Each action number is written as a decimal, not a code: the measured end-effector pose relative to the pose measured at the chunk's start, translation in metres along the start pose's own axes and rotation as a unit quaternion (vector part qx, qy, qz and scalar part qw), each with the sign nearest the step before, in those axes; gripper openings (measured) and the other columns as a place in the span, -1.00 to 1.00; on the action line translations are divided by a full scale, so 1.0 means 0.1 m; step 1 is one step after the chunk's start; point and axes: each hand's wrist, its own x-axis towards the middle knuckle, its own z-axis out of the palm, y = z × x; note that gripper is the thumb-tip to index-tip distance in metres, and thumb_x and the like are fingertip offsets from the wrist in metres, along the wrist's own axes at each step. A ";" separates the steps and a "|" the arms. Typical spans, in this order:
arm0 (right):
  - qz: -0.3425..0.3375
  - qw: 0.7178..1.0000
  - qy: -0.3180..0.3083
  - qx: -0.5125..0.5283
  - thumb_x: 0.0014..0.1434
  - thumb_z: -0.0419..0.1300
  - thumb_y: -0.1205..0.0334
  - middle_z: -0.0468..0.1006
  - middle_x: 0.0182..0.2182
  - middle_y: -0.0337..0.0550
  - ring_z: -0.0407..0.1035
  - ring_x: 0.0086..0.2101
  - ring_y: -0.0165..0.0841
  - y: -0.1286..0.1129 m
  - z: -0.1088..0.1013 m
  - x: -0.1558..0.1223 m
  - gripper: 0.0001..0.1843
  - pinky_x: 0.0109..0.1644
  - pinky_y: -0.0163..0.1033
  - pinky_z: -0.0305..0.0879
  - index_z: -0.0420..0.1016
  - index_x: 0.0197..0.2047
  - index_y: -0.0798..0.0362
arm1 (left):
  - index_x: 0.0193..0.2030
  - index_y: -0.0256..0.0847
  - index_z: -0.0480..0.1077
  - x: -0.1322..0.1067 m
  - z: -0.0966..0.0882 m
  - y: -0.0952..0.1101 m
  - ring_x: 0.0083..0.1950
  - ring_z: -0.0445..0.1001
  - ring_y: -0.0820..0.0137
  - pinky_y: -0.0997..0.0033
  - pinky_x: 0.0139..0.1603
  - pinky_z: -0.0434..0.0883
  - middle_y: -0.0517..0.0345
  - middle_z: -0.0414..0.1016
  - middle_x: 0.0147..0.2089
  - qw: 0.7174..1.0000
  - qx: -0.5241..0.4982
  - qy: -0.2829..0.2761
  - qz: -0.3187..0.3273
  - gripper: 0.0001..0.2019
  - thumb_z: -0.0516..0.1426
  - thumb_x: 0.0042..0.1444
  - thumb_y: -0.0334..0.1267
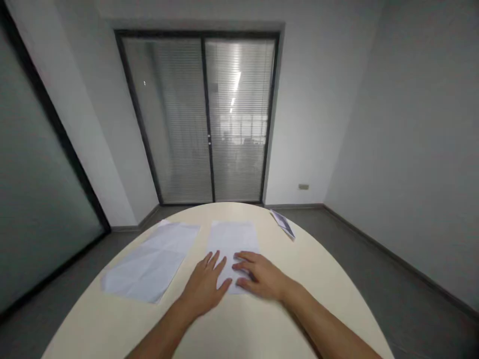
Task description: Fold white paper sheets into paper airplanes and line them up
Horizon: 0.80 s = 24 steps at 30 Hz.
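A white sheet of paper (232, 239) lies in the middle of a round cream table (322, 279). My left hand (205, 288) rests flat on the sheet's near left corner, fingers stretched out and slightly spread. My right hand (262, 275) lies on the sheet's near right part, fingers pointing left and pressed on the paper. Both hands hold nothing. A larger creased white sheet (153, 260) is spread out to the left of my hands.
A small printed, folded paper (283, 224) sits at the table's far right edge. Beyond the table are grey floor, a glass sliding door with blinds (204, 119), a glass wall at left and a plain wall at right.
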 end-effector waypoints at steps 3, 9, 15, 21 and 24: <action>0.028 0.999 -0.030 -0.007 0.29 0.12 -0.08 0.21 0.35 0.14 0.11 0.32 -0.01 0.05 0.04 -0.03 -0.38 0.37 0.14 0.03 0.33 0.33 0.03 | 0.38 -0.18 0.22 0.03 0.01 -0.02 0.47 0.05 0.00 -0.10 0.42 0.14 -0.07 0.12 0.46 1.000 -0.021 0.006 0.022 -0.41 0.00 0.31 0.06; 0.106 0.993 -0.045 -0.003 0.31 0.07 -0.18 0.07 0.41 0.06 -0.08 0.38 0.03 0.19 0.02 -0.07 -0.33 0.40 0.24 -0.15 0.21 0.39 -0.10 | 0.29 -0.14 0.30 0.03 0.04 -0.08 0.43 0.18 0.10 -0.10 0.42 0.15 -0.01 0.29 0.38 0.992 -0.075 0.050 0.086 -0.53 0.11 0.26 -0.13; 0.142 0.990 -0.023 -0.016 0.33 0.02 -0.19 0.07 0.41 0.07 -0.09 0.38 0.02 0.30 0.01 -0.09 -0.34 0.41 0.20 -0.13 0.23 0.39 -0.07 | 0.27 -0.11 0.29 0.04 0.07 -0.11 0.38 0.25 0.14 -0.12 0.42 0.17 0.00 0.36 0.33 0.985 -0.114 0.060 0.118 -0.53 0.15 0.22 -0.21; 0.145 0.989 -0.026 -0.006 0.32 0.03 -0.19 0.04 0.41 0.06 -0.12 0.39 0.04 0.31 0.01 -0.10 -0.31 0.41 0.21 -0.16 0.18 0.41 -0.07 | 0.16 -0.12 0.38 0.04 0.04 -0.11 0.39 0.25 0.12 -0.17 0.42 0.14 -0.01 0.40 0.30 0.982 -0.145 0.046 0.112 -0.64 0.16 0.22 -0.23; 0.141 0.989 -0.032 0.004 0.30 0.05 -0.20 0.01 0.42 0.06 -0.14 0.39 0.04 0.32 -0.01 -0.11 -0.29 0.40 0.24 -0.19 0.17 0.41 -0.08 | 0.10 -0.12 0.44 0.05 0.02 -0.12 0.39 0.25 0.11 -0.16 0.41 0.15 -0.01 0.40 0.30 0.981 -0.156 0.038 0.107 -0.68 0.17 0.21 -0.21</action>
